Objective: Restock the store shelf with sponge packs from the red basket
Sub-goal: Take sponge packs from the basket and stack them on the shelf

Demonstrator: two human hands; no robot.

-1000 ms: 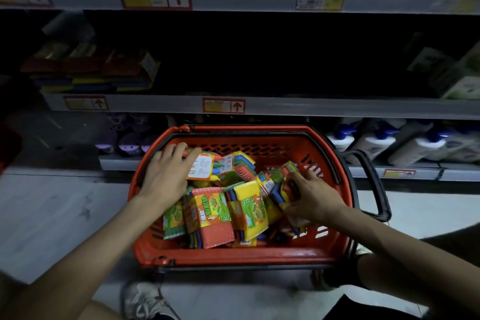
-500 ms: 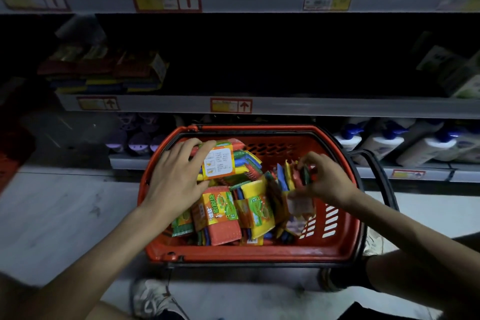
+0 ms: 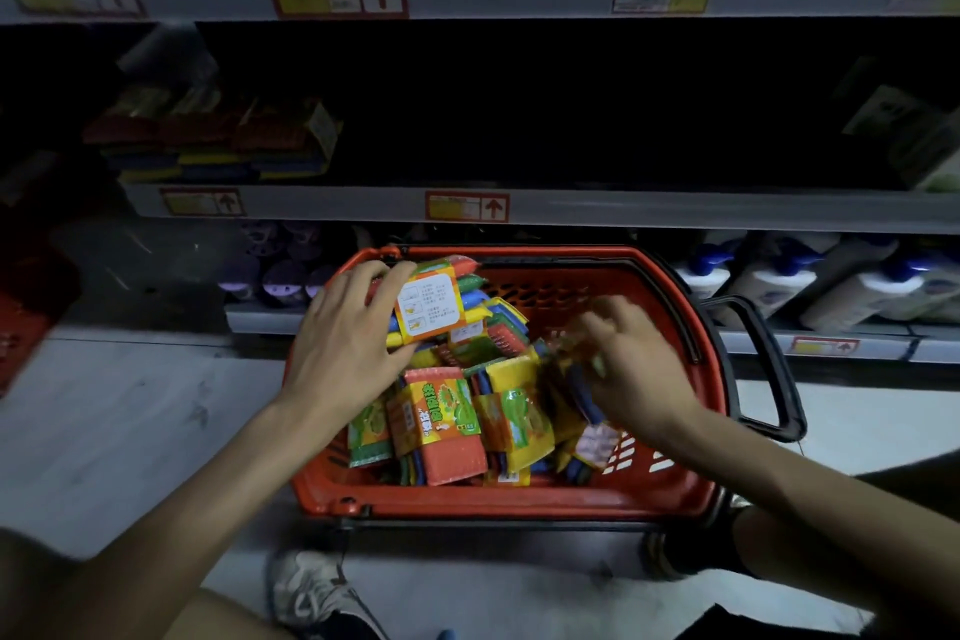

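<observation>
- Sponge packs (image 3: 218, 135) are already stacked at the left end of the middle shelf (image 3: 675, 213). The dark stretch to their right looks unfilled, so we judge most of the restocking is left.
- Our left hand (image 3: 343, 333) is clamped round a labelled pack (image 3: 431, 301), thumb below and fingers over its top, at the far rim of the red basket (image 3: 519, 504) on the floor.
- The heap of packs (image 3: 452, 421) in the basket is large.
- Our right hand (image 3: 634, 369) is curled over the heap's right side but smeared, so we cannot tell whether it has a grip.
- Against half a second ago, the labelled pack sits slightly higher. The right hand then clearly pinched a pack.
</observation>
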